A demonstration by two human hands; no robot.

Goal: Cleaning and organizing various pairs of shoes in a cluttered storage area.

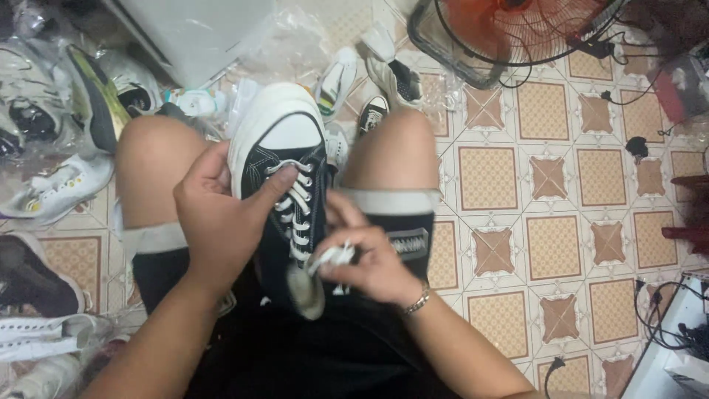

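- We rest the black sneaker (284, 170) between our knees, its white toe pointing away.
- Our left hand (221, 214) grips its side, thumb pressing the white laces (295, 203).
- Our right hand (369, 262) pinches the lace ends (332, 257); best to pull them evenly and snug.
- Other shoes (55, 188) lie on the tiled floor (554, 244).

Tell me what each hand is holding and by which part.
The left hand steadies the black sneaker by its side, thumb on the laces. The right hand pinches the white lace ends.
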